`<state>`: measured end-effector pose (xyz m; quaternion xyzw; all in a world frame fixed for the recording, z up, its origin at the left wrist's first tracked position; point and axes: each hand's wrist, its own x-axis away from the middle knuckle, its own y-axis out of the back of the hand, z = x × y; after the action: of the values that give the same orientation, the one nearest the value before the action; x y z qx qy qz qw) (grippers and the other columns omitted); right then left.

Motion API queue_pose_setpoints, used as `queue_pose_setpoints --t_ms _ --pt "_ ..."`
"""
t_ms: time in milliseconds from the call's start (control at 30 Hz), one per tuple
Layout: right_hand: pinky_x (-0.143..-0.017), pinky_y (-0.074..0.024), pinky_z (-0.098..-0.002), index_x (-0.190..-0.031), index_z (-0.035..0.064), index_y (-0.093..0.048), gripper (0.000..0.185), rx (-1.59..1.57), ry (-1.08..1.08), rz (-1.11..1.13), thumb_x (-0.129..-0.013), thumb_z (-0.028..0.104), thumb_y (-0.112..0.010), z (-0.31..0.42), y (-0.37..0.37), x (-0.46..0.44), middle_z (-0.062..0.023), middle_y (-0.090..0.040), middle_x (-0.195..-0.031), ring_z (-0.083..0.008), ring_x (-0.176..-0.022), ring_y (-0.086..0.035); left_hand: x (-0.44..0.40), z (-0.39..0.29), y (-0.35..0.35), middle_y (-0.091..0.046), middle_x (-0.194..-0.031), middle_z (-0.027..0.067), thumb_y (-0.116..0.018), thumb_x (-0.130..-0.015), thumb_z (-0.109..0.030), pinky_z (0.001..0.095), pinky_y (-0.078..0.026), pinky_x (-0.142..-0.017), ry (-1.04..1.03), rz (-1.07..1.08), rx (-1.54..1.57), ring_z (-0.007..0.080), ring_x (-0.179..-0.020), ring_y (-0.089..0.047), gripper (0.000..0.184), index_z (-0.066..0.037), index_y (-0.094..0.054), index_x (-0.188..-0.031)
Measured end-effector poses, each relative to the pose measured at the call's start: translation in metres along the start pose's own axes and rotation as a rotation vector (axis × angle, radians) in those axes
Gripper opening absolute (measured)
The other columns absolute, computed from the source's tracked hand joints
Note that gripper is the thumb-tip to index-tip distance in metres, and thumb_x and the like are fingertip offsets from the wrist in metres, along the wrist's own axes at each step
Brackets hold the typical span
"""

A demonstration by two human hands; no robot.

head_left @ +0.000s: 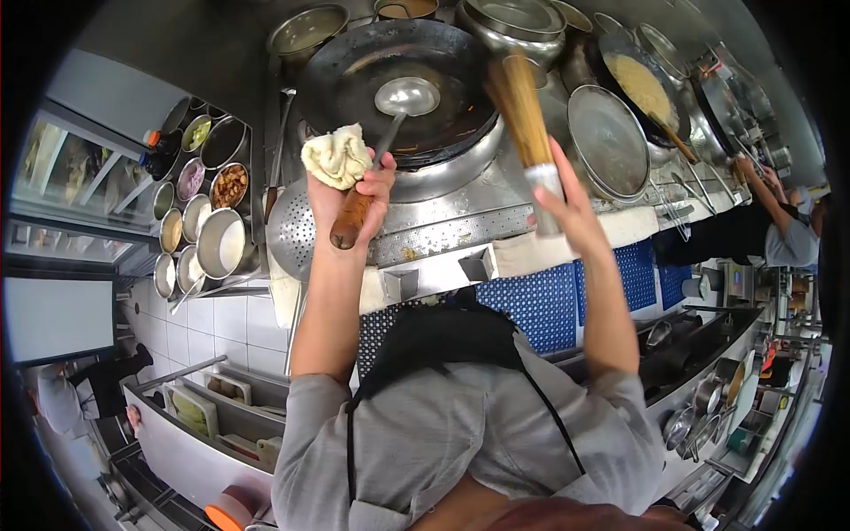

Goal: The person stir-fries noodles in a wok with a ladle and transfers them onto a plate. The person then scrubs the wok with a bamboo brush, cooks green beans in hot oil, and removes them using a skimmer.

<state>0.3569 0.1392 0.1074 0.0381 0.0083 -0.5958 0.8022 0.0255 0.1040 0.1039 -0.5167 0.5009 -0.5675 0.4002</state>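
Note:
My left hand point(367, 199) is closed round the wooden handle of a metal ladle point(407, 96), whose bowl is over the dark wok point(341, 80). A folded cream cloth point(338, 157) lies against the same hand, by the thumb side. My right hand point(571, 208) is wrapped round the pale handle of a bamboo brush point(524, 111). The brush points up, its bristles blurred, at the wok's right rim. A few small orange scraps lie in the wok.
Left of the wok are a perforated strainer point(292, 230) and bowls of ingredients point(230, 186). To the right are a round sieve point(608, 142) and a second wok with pale food point(637, 86). A co-worker point(788, 234) stands far right; another person point(62, 398) is far left.

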Motion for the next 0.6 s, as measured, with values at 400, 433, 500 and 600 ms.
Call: queue_pose_setpoints --t_ms 400,433,500,600 --pt "-0.058 -0.0558 -0.0515 -0.097 0.0114 -0.076 0.022 1.687 0.169 0.229 -0.079 0.017 -0.065 0.029 -0.080 -0.172 -0.0093 -0.074 -0.097 -0.0291 -0.088 -0.072 -0.004 0.022 -0.013 -0.066 -0.085 0.0099 -0.062 -0.092 -0.046 0.0218 -0.043 -0.040 -0.042 -0.092 -1.122 0.0115 -0.058 -0.058 0.048 -0.001 -0.062 -0.108" --pt "-0.062 -0.0566 -0.0499 -0.098 0.0122 -0.075 0.023 1.619 0.151 0.204 -0.079 0.017 -0.065 0.026 -0.073 -0.164 -0.0097 -0.074 -0.094 -0.0293 -0.087 -0.072 -0.001 0.033 -0.014 -0.067 -0.081 0.0064 -0.064 -0.091 -0.045 0.0226 -0.041 -0.038 -0.034 -0.265 -1.526 0.0102 -0.056 -0.059 0.046 -0.002 -0.063 -0.106" --pt "-0.070 -0.0566 -0.0462 -0.106 0.0157 -0.072 0.031 1.371 0.277 0.072 -0.076 0.017 -0.065 0.019 -0.045 -0.135 -0.0109 -0.073 -0.089 -0.0303 -0.086 -0.071 0.001 0.047 -0.012 -0.066 -0.086 0.0120 -0.073 -0.084 -0.043 0.0318 -0.049 -0.047 -0.039 -0.103 -1.977 0.0200 -0.063 -0.065 0.050 0.002 -0.063 -0.104" --pt "-0.079 -0.0542 -0.0451 -0.122 0.0223 -0.066 0.046 1.127 0.109 -0.151 -0.077 0.025 -0.070 0.013 -0.016 -0.077 -0.0162 -0.071 -0.093 -0.0340 -0.091 -0.069 0.006 0.057 -0.016 -0.050 -0.109 0.0294 -0.075 -0.079 -0.039 0.0511 -0.051 -0.080 -0.323 -0.063 -2.582 0.0498 -0.090 -0.061 0.056 0.005 -0.057 -0.109"
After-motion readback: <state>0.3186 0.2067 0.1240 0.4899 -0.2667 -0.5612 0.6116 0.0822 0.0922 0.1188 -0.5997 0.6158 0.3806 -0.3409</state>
